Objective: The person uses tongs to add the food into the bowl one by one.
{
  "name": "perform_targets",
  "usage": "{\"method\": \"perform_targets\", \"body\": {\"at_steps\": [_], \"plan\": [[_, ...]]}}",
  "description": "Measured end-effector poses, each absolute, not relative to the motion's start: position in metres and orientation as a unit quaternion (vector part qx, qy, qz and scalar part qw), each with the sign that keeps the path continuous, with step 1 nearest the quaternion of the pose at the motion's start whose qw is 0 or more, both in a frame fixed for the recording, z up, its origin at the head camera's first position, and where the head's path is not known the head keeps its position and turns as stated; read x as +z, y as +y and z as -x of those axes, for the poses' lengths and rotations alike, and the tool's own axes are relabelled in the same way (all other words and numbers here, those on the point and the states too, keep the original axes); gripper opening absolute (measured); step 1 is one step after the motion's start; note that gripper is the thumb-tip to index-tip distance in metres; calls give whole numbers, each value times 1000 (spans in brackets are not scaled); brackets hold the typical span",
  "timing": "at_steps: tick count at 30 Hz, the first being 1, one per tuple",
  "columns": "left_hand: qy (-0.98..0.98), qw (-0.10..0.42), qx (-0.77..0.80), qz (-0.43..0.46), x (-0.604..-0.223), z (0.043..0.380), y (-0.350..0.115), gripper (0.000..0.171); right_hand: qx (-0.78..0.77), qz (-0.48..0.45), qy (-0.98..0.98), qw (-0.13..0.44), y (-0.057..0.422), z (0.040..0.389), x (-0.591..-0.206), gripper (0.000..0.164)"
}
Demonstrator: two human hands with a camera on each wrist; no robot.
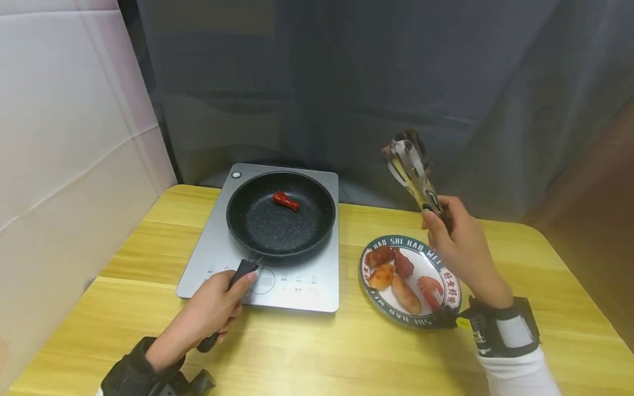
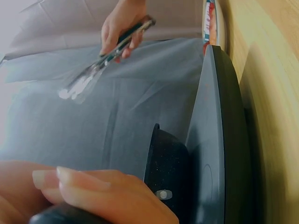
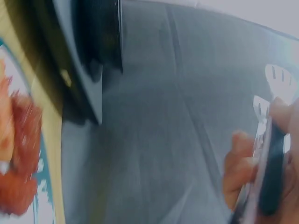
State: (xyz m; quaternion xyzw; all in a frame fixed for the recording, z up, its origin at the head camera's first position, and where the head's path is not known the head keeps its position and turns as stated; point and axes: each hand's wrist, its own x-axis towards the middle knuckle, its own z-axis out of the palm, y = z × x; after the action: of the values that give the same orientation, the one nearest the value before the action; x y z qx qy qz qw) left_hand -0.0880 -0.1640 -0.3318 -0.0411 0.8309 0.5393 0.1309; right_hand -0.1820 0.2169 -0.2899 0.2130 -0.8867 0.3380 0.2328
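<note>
On the left, my left hand (image 1: pixel 215 305) grips the black handle (image 1: pixel 244 269) of a dark frying pan (image 1: pixel 277 231), which rests on a silver induction cooktop (image 1: pixel 312 283). Inside the pan lies one small dark-red drumstick-shaped food piece (image 1: pixel 286 201). My right hand (image 1: pixel 458 242) holds metal tongs (image 1: pixel 413 170) raised above the far side of a plate (image 1: pixel 381 314). The tongs' slotted heads point up and away, blurred in the head view, and I see no food between them. In the left wrist view the tongs (image 2: pixel 88 79) also hang in the air.
The round plate with a green lettered rim holds several food pieces, among them a sausage (image 1: pixel 406 295) and a shrimp-like piece (image 1: pixel 431 291). Both cooktop and plate stand on a yellow wooden table (image 1: pixel 307 352). A grey curtain (image 1: pixel 317 99) closes the back, a white sheet (image 1: pixel 69 121) the left.
</note>
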Motion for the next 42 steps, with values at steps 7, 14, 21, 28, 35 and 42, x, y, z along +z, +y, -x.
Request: {"method": "perform_targets", "body": {"at_steps": [7,14,21,28,35,42], "plan": [[834,134,533,41,-331,87,-165,36,262,-217,-901,270,244,170,-309,26],[835,136,531,47,-330,87,-164,37,186,-147,-962,134,268,151,-317,38],[833,134,535,41,-328,89,-165,38,109,-114,-986,52,284,136,-328,50],[828,132,542,48,-327,89,-167,39,97,-94,-991,-9,281,139,-336,64],[829,133,541,44,-328,88,-167,38,68,-88,-994,-10,277,138,-341,69],[836,133,531,44,-327,88,-166,37,64,-87,-994,-18,279,135,-344,63]]}}
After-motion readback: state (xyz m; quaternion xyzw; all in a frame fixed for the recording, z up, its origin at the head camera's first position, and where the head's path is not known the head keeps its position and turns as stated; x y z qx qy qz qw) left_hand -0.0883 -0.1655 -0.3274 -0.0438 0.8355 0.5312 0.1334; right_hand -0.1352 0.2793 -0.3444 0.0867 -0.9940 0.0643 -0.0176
